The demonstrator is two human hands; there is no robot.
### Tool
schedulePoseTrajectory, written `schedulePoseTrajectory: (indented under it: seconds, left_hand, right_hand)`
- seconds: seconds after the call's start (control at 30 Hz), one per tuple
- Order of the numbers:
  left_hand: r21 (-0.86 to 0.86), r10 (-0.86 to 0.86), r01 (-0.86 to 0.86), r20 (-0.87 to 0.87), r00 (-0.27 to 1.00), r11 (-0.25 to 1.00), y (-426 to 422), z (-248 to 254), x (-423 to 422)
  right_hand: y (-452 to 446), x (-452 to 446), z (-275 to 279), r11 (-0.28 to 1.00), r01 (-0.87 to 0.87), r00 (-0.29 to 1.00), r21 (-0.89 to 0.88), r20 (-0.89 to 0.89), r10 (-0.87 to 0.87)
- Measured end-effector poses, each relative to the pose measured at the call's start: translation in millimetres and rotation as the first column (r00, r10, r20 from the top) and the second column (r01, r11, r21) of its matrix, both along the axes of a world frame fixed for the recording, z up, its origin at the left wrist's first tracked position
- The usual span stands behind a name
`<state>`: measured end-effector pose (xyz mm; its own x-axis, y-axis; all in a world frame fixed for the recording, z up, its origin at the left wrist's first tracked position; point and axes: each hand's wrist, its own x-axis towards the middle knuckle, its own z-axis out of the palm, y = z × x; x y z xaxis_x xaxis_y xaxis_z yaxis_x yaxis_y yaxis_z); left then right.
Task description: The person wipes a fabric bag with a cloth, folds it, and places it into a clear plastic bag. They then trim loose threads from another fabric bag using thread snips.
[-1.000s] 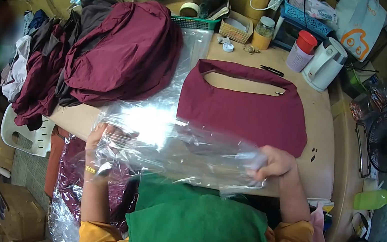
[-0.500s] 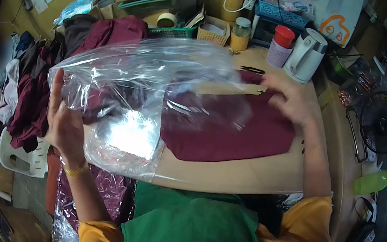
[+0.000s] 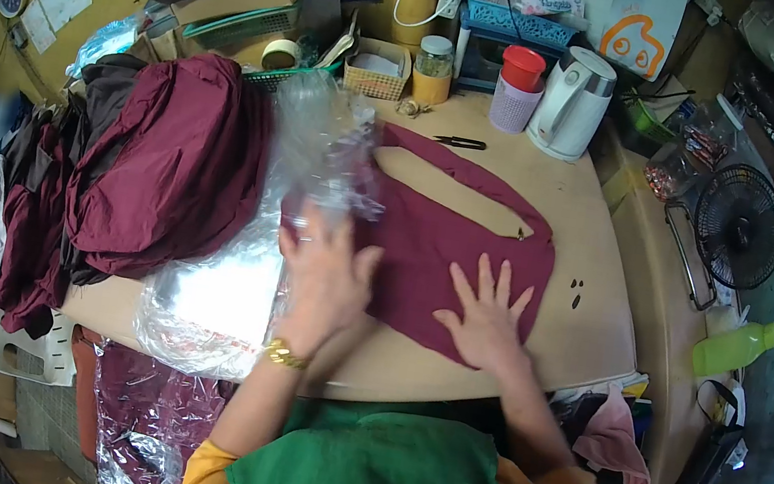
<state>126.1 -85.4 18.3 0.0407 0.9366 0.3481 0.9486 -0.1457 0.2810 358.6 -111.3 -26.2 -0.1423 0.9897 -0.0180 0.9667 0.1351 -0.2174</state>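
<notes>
A maroon fabric bag [image 3: 426, 248] with a long handle opening lies flat on the tan table [image 3: 588, 315]. My right hand [image 3: 488, 317] rests on its lower right part, fingers spread. At the bag's left edge is my left hand [image 3: 327, 268], slightly blurred, with fingers apart and nothing seen in its grasp. Just beyond its fingertips, a crumpled clear plastic bag [image 3: 328, 136] is blurred and overlaps the maroon bag's left side. Shiny clear plastic sheets [image 3: 221, 302] lie to the left of my left hand.
A heap of maroon fabric [image 3: 166, 167] is at the left. Along the back stand a basket [image 3: 377, 68], a jar [image 3: 432, 72], a red-lidded cup [image 3: 519, 86] and a kettle [image 3: 571, 104]. Small black scissors [image 3: 460, 142] lie behind the bag; a fan [image 3: 739, 225] is at the right.
The clear plastic, earlier stretched between my hands, is now bunched at the maroon bag's left. Both hands have come down onto the fabric, and the maroon bag sits turned at an angle.
</notes>
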Motion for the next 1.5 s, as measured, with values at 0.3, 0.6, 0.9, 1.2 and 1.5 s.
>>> schedulePoseTrajectory:
  seconds: [0.3,0.6,0.9,1.2,1.5]
  left_hand:
    - [-0.166,-0.090,0.074,-0.088,0.992,0.983,18.2,-60.2,3.5]
    - [-0.159,-0.184,0.174,-0.055,0.981,0.972,10.8,-60.1,4.9]
    - [-0.020,-0.231,0.303,0.599,0.766,0.953,-73.5,-43.5,-90.9]
    - [0.047,-0.135,0.127,0.314,0.940,0.991,-124.8,-10.5,-195.1]
    - [-0.407,0.380,-0.048,0.795,0.473,0.912,-102.6,-1.0,-147.9]
  right_hand:
    - [-36.9,66.9,51.7,0.938,-0.347,0.929,0.028,-0.129,0.347]
    - [29.1,33.1,61.3,0.606,-0.443,0.736,0.661,-0.118,0.666]
    - [122.0,-41.2,114.6,0.726,-0.623,0.773,-0.293,-0.085,0.629]
    - [159.0,-54.2,29.7,0.677,-0.733,0.666,-0.060,-0.263,0.698]
    - [167.7,-60.1,-1.0,0.775,-0.631,0.731,-0.035,-0.363,0.578]
